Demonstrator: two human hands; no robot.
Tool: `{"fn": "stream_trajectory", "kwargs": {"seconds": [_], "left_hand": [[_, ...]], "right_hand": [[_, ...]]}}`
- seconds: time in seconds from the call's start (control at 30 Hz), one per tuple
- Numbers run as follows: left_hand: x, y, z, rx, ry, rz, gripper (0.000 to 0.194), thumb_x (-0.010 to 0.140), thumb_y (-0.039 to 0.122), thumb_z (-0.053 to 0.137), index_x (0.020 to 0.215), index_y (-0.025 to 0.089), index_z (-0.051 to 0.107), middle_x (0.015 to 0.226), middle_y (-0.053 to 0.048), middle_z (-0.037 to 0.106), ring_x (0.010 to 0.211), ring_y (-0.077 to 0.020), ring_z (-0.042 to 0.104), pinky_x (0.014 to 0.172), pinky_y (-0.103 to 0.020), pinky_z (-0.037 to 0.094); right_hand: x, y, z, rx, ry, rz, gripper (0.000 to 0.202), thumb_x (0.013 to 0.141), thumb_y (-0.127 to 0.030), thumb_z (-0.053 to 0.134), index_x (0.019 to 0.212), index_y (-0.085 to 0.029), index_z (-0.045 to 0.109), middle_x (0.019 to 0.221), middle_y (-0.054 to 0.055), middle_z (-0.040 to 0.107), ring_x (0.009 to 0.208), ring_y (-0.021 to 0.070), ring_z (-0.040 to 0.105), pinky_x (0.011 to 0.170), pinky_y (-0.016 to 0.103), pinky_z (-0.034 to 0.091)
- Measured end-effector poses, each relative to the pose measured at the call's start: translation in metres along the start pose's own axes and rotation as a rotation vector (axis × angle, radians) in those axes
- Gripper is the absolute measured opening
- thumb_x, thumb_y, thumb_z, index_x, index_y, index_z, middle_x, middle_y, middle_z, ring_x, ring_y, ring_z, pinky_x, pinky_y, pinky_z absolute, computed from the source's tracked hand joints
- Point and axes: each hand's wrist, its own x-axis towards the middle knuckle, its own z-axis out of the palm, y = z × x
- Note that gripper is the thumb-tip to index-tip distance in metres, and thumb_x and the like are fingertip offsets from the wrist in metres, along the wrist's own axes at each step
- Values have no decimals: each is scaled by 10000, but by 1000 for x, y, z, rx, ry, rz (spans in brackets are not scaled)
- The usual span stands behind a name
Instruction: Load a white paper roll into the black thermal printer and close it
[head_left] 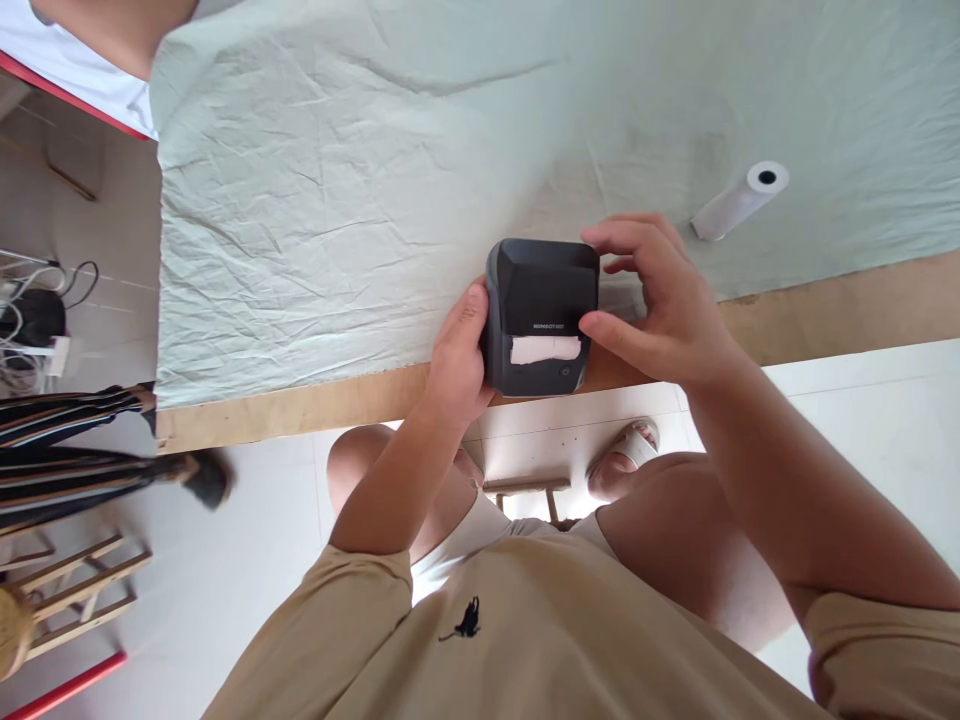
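A black label printer point(547, 290) is held up near the front edge of the table, with a strip of white paper point(545, 349) showing in its slot. My left hand point(461, 350) is wrapped round the printer's left side. At the right side, my right hand point(656, 295) has its fingers apart; the thumb tip and a fingertip are at the printer's right edge. A white paper roll point(739, 203) with a dark core lies on the cloth, beyond my right hand.
A wrinkled pale green cloth point(322, 220) covers the table, whose bare wooden edge point(360, 395) faces me. Another person's striped trouser legs point(82, 450) and a wooden stool point(82, 590) are at the left. Tangled cables point(22, 320) lie on the floor.
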Motion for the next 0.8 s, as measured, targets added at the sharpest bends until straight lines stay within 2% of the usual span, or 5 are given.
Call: {"fn": "stream_trajectory", "kwargs": {"seconds": [0.17,0.27,0.37,0.57,0.8], "left_hand": [[2,4,4,-2,-5,38,326,1027,539,793,935,227,813,1152,-16,889,1442,-307,765,1188,-415,677],[4,3,2,-18,-5,26,320,996,556,830,966,238,813,1152,-9,890,1431,-307,772,1156,-412,692],[5,1,-1,-14,-14,-30,442,1007,684,766,1027,244,805,1114,-25,883,1367,-318,805,1068,-421,722],[-1,5,-1,81,-131,-27,494,937,718,834,1092,249,819,1091,-36,875,1302,-314,824,962,-367,720],[-6,9,1,159,-169,-33,525,951,740,814,1178,267,807,1187,-52,869,1231,-290,825,781,-320,679]], "right_hand": [[4,-8,-13,-172,-25,-9,606,915,-487,885,1478,-416,671,1468,117,702,1365,378,684,1073,598,674],[7,-11,-14,-186,88,-118,498,882,-487,928,1333,-368,753,1038,39,743,916,242,735,784,423,671],[7,-19,-10,-103,198,-136,266,938,-336,874,1182,-336,767,643,-95,594,523,119,549,549,302,496],[9,-38,3,-49,515,38,167,1063,-414,741,975,-292,669,753,-13,739,603,174,696,550,341,446],[15,-50,2,-526,9,101,177,991,-237,623,924,-258,786,794,7,777,647,161,589,609,332,325]]}}
